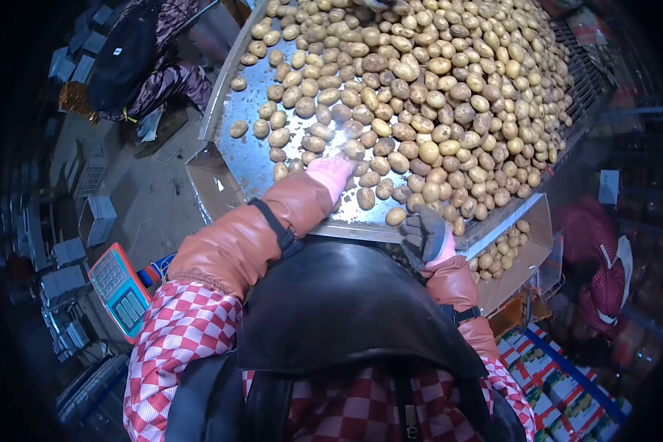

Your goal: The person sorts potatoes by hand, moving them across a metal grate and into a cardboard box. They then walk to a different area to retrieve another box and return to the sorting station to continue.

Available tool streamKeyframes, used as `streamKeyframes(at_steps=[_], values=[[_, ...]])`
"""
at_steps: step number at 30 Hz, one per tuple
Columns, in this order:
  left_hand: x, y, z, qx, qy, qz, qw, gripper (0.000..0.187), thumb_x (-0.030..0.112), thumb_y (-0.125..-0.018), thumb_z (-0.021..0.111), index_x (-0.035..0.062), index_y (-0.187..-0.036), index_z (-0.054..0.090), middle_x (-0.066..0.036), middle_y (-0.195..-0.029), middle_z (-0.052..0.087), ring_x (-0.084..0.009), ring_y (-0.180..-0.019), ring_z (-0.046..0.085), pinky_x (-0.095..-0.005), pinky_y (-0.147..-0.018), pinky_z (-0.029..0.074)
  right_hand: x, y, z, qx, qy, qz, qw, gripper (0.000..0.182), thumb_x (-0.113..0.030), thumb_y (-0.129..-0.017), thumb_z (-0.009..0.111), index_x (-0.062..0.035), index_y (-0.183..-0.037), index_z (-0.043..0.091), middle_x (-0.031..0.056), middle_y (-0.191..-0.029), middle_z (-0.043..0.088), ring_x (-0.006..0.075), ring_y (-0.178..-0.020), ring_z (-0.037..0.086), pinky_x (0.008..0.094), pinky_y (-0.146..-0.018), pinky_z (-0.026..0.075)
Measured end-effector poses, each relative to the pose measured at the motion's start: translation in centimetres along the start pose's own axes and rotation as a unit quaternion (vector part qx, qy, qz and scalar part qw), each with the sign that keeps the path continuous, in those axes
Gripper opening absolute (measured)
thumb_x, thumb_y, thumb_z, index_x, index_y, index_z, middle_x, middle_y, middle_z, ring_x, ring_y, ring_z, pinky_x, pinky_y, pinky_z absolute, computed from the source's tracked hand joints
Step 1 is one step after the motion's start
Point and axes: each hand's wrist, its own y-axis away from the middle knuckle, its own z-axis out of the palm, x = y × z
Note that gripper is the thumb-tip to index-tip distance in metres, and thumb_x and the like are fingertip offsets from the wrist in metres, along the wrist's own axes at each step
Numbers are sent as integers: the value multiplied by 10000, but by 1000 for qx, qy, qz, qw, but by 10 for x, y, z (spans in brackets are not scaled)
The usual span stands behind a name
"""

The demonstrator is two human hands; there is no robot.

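Red edging frames one scale at left. One metal counter follows, its rim likely stopping rolls. The pink left hand reaches into heaped potatoes, beyond counting; its grip is hidden. The dark-gloved right hand curls by the near edge, grip unclear. One carton, tucked alongside, holds more potatoes, presumably for containment.

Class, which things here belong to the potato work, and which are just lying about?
Job: yellow-brown oval potatoes; silvery flat metal table; brown cardboard box holding potatoes.

Apparently lying about: red-and-teal plastic keypad unit; red, white and green printed cartons.
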Motion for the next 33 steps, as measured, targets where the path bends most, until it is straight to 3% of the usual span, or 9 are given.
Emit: streamKeyframes(at_steps=[9,12,15,20,24,27,29,31,33], values=[[-15,-22,0,-21,62,-76,995,280,204,-945,413,116,-1147,586,-186,-1127,637,-352,-1062,616,-444,-880,486,-1,-10,16,22,14,51,998,332,-216,-986,509,-42,-1266,551,116,-1027,671,207,-946,662,306,-764,534],[-11,-17,9,31,70,-124,989,276,193,-929,434,129,-1149,588,-174,-1088,652,-350,-1040,623,-460,-874,487,-4,-26,16,129,472,-299,819,300,-185,-922,554,-176,-1214,617,159,-1112,659,291,-939,659,394,-786,522],[-17,-17,7,56,108,-142,982,338,202,-874,531,168,-1207,577,-180,-1049,671,-386,-976,637,-475,-847,509,-29,-44,46,105,671,-166,715,191,-125,-868,540,-123,-1037,628,155,-1064,611,340,-935,648,459,-786,525],[8,17,-35,19,350,-220,910,431,254,-853,690,164,-1259,577,-145,-967,697,-291,-884,673,-383,-749,528,-17,-85,40,25,746,-186,639,174,-139,-851,554,-109,-1003,634,149,-1040,607,324,-1000,615,436,-826,507],[-2,20,-16,-38,736,-225,638,184,145,-864,692,37,-1011,670,-55,-785,660,-105,-657,589,-274,-565,456,-40,-75,41,21,710,-122,693,211,-250,-843,617,-109,-998,641,147,-1074,612,316,-1030,613,433,-857,499],[-27,13,1,-144,673,-73,722,256,218,-883,662,2,-1021,648,-68,-837,673,-126,-727,620,-261,-655,499,-40,-77,38,53,702,-95,704,355,-345,-787,700,-115,-1052,644,155,-1121,632,321,-1053,618,442,-867,495],[13,29,-46,-95,573,-152,800,299,184,-863,706,-21,-1066,626,-70,-891,672,-117,-724,611,-260,-655,491,-47,-74,36,67,623,-85,774,371,-318,-817,693,-60,-1078,630,127,-1022,653,249,-914,628,378,-760,501],[27,32,-47,-66,469,-100,875,487,209,-857,733,103,-1299,559,-127,-1072,667,-183,-914,641,-311,-813,512,-62,-65,32,-61,352,-69,932,352,-281,-864,665,-4,-1076,618,74,-899,651,149,-759,599,290,-641,482],[32,34,-35,0,376,81,923,580,192,-862,727,183,-1391,491,-168,-1150,643,-255,-1046,620,-363,-914,486,-75,-57,31,-260,61,22,963,279,-242,-906,623,7,-1032,627,13,-791,627,86,-663,567,219,-584,454]])
